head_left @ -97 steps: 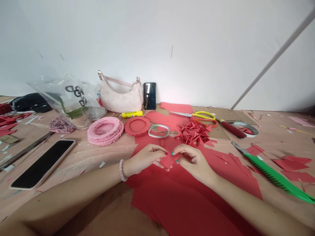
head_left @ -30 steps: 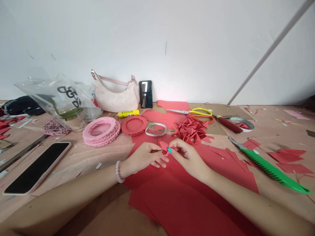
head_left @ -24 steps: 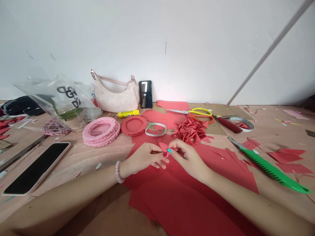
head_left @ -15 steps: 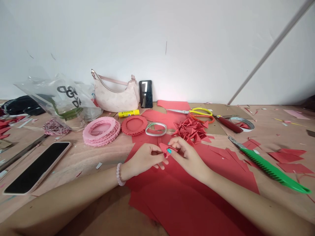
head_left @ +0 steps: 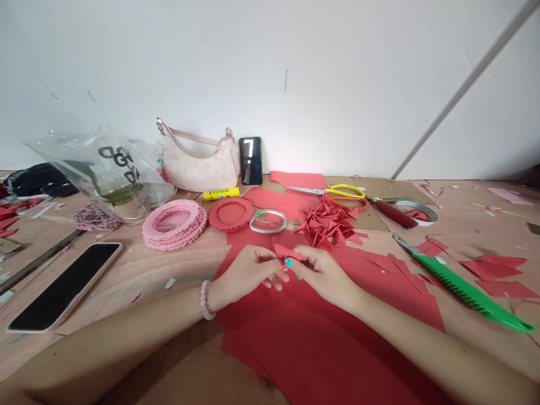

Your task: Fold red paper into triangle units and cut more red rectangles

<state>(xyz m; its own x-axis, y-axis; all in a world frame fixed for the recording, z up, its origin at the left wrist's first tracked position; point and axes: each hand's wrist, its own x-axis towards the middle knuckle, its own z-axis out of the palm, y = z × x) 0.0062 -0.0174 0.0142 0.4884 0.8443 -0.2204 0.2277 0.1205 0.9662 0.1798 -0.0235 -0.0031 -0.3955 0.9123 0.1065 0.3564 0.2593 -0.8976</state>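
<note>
A small folded piece of bright red paper (head_left: 287, 252) sits between the two hands, held up over the large deep-red paper sheets (head_left: 295, 343) on the pale wooden table (head_left: 139, 267). The right hand (head_left: 329, 277) has it pinched, the teal-nailed thumb on the near side, and the paper pokes out past those fingers toward the far left. The left hand (head_left: 244, 273) meets it from the other side, its fingers bent and drawn narrow at the paper's left end; from here I can't tell whether they grip it. Just beyond the right hand lies a heap of pointed, folded red paper pieces (head_left: 329, 224); beyond the left, a round, frilly-edged red paper ring (head_left: 230, 226).
</note>
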